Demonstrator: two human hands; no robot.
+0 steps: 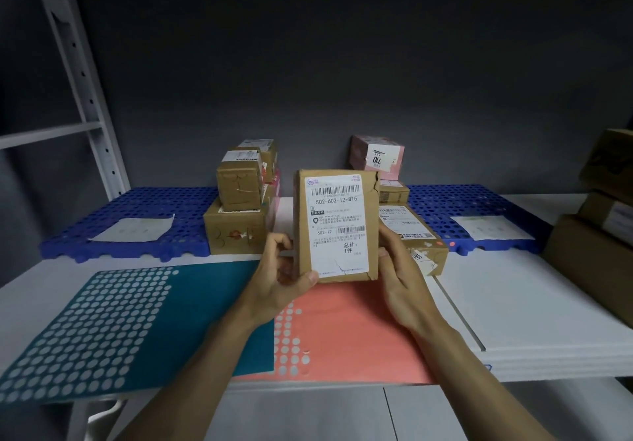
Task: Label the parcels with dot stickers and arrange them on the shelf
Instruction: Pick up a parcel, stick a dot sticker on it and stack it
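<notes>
Both hands hold one brown parcel (337,226) upright above the white shelf (520,303), its printed label facing the camera. The left hand (281,281) grips its lower left edge, thumb on the front; the right hand (402,274) clasps its right side. Beneath lie a teal sticker sheet (102,331) and a coral sticker sheet (352,334), many dots gone. Behind, a stack of brown boxes (239,207) rests partly on a blue perforated mat (137,231); a pink box (378,156) tops another stack.

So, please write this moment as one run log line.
parcel: upright, held above coral sheet | left hand: grips | right hand: grips | dot on label: none visible
</notes>
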